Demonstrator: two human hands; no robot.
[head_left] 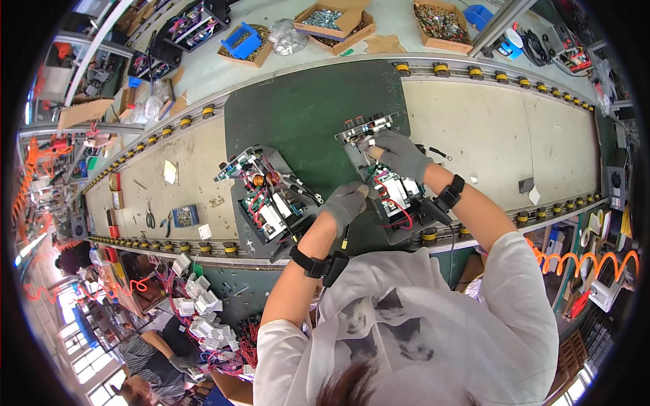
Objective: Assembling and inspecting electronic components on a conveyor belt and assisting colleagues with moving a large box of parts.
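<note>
Two open electronic units with circuit boards and wiring lie on a dark green board [305, 101]. Over the right unit [396, 193], my right hand [401, 154], in a grey glove, has its fingers bent in a pinch near the inside of the end panel [365, 128]. What they pinch is hidden. My left hand [345, 204], gloved too, is at this unit's left edge with its fingers drawn together; what they hold does not show. A black cable with a yellow tip [346, 237] hangs below that hand. The left unit [267, 196], with copper coils, stands apart, untouched.
Yellow-black rollers [441, 70] line both conveyor edges. Pliers [149, 216] and a blue box of small parts [185, 216] lie at left. Boxes of screws [443, 24] stand on the far bench. At lower left are white connectors [200, 298] and another person's gloved hand [183, 366].
</note>
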